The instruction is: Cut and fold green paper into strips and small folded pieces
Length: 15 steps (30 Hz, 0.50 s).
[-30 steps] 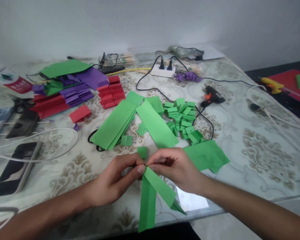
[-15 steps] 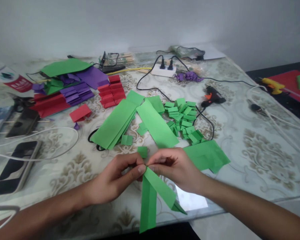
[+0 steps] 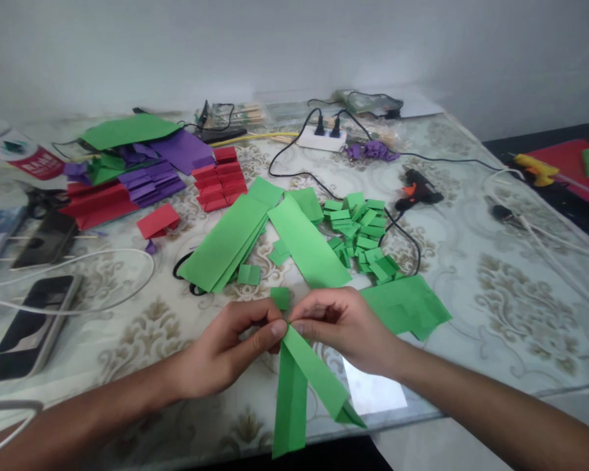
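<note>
Near the table's front edge, my left hand (image 3: 240,347) and my right hand (image 3: 346,327) meet, thumb and fingers pinched together. Between them is the top of a folded green paper strip (image 3: 319,374), whose two creased lengths hang down and spread apart. A small green paper square (image 3: 279,297) lies just beyond my fingertips. Farther back rest a stack of green paper strips (image 3: 230,243) and a single wide green strip (image 3: 308,245). A heap of small folded green pieces (image 3: 360,232) sits to the right of them, and a green sheet (image 3: 407,304) lies behind my right wrist.
A black glue gun (image 3: 419,190) lies at the right with its cord looping to a white power strip (image 3: 322,138). Red folded paper (image 3: 220,183) and purple paper (image 3: 152,183) are piled back left. A phone (image 3: 29,330) and white cable (image 3: 103,309) lie left.
The right-hand length of the green strip has swung slightly down and to the left. Both hands keep their pinch in nearly the same place.
</note>
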{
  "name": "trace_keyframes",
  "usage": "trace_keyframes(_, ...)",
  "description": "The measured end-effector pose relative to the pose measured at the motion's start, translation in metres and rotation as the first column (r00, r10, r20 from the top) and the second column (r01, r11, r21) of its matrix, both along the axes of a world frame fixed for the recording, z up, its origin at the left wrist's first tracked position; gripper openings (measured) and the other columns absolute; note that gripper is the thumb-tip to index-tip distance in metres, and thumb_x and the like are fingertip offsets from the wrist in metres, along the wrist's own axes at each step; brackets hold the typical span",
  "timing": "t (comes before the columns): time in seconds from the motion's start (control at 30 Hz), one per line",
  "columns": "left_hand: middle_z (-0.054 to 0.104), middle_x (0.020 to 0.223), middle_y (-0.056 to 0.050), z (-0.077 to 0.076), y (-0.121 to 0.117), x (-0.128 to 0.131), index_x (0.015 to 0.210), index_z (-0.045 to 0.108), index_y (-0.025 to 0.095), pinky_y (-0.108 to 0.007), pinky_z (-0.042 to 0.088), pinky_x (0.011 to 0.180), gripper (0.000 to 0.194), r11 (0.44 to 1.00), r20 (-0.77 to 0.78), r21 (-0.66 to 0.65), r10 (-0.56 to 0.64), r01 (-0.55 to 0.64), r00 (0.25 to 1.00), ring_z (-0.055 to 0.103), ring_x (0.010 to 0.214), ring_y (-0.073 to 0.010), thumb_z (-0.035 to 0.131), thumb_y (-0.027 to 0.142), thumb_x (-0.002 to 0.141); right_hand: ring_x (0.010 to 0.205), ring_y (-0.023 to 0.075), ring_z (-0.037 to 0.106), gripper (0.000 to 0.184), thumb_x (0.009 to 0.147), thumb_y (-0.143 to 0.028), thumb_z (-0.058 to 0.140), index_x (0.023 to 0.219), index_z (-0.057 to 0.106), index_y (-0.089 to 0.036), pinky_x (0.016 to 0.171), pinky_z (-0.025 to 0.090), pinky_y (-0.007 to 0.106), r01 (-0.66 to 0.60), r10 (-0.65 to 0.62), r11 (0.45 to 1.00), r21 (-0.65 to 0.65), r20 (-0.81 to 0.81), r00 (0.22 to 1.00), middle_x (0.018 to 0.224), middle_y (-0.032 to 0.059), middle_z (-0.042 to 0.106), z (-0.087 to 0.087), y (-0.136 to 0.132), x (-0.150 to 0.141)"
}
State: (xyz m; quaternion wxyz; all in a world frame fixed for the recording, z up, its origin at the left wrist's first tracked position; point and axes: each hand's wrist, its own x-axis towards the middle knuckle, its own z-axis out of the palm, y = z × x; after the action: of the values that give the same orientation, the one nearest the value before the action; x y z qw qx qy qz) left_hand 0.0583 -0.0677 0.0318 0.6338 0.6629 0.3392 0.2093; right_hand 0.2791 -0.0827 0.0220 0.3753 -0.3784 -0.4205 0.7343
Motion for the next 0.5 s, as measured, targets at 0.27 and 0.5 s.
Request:
trace_keyframes(0.27, 0.055, 0.075, 0.001, 0.0001, 0.0018, 0.0012, 0.084, 0.059, 0.017, -0.023, 0.04, 0.064, 0.031, 0.999, -0.02, 0.035, 0.002, -0.001, 1.0, 0.05, 0.07, -0.0115, 0.05, 0.036, 0.107, 0.06, 0.008, 0.052, 0.023, 0.078, -0.035, 0.088, 0.082, 0.077, -0.016, 0.056, 0.037, 0.021, 0.022, -0.023, 1.0, 0.012, 0.024, 0.999, 0.066, -0.0022, 0.065, 0.0001, 0.0, -0.0002)
trace_keyframes(0.5, 0.056, 0.095, -0.003, -0.0031, -0.0022, -0.0013, 0.107, 0.053, 0.021, -0.026, 0.048, 0.077, 0.007, 0.987, 0.031, 0.137, 0.086, -0.09, 0.996, 0.055, 0.086, -0.0144, 0.051, 0.027, 0.106, 0.062, 0.01, 0.059, 0.024, 0.073, -0.033, 0.091, 0.081, 0.076, -0.017, 0.06, 0.048, 0.023, 0.108, -0.107, 0.994, -0.029, 0.024, 0.994, 0.07, -0.0016, 0.07, 0.0031, 0.0029, -0.0012)
